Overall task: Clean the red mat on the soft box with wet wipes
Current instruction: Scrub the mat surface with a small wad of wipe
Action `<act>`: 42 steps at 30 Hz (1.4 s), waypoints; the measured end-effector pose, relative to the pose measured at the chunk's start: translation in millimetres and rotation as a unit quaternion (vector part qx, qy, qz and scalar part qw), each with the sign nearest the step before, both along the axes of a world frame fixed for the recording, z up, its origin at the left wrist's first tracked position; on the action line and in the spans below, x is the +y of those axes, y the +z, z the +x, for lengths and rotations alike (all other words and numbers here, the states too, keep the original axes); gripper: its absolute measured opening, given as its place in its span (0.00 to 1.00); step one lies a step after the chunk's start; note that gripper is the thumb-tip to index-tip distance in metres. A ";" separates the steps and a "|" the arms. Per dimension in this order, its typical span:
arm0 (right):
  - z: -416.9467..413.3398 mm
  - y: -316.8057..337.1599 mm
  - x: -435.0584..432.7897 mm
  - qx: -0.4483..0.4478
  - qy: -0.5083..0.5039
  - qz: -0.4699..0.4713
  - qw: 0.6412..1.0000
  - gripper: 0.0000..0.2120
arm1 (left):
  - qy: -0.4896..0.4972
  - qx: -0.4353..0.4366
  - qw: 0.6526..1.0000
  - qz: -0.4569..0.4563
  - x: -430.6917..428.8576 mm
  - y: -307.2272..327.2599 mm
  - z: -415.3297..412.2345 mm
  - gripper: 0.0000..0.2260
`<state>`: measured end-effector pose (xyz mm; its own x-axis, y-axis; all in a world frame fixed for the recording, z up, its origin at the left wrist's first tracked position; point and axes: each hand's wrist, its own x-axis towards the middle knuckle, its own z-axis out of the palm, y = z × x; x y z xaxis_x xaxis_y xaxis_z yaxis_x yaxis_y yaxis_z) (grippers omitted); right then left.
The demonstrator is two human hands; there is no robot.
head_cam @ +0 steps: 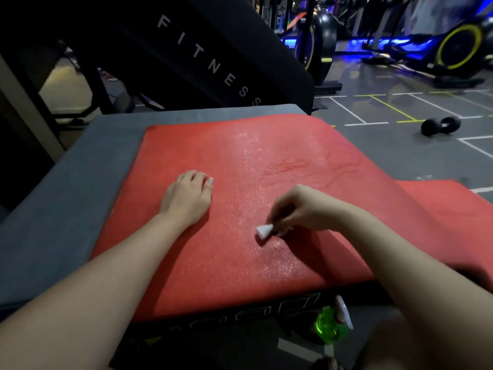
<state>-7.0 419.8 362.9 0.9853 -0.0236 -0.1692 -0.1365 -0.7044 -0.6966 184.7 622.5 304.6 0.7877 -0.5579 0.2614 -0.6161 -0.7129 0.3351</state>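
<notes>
Head view: I see red mat (pixel 240 156) atop soft box (pixel 80 182).
Left hand (pixel 186 198): flat, fingers relaxed, steadying mat (my guess).
Right hand (pixel 296 209): pinches wet wipe (pixel 264 231), corner toward mat.

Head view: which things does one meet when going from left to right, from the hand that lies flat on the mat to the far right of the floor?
The left hand → wet wipe → green spray bottle → dumbbell.
</notes>
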 end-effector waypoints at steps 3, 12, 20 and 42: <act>0.9 0.0 -4.6 0.016 0.007 0.017 1.000 0.09 | 0.007 0.034 0.998 -0.046 -8.3 4.2 12.8 0.22; 72.6 -22.4 -21.2 -0.170 -0.091 -0.166 0.967 0.08 | -0.010 0.021 0.994 0.107 -11.8 -14.9 27.8 0.27; 75.7 -18.6 -34.6 -0.111 -0.055 -0.128 0.984 0.09 | -0.004 0.024 0.993 0.119 -11.8 -14.5 28.3 0.28; 227.9 -2.0 -77.2 -0.126 -0.060 -0.253 0.957 0.08 | -0.017 0.035 0.990 0.134 -11.9 -9.5 27.1 0.37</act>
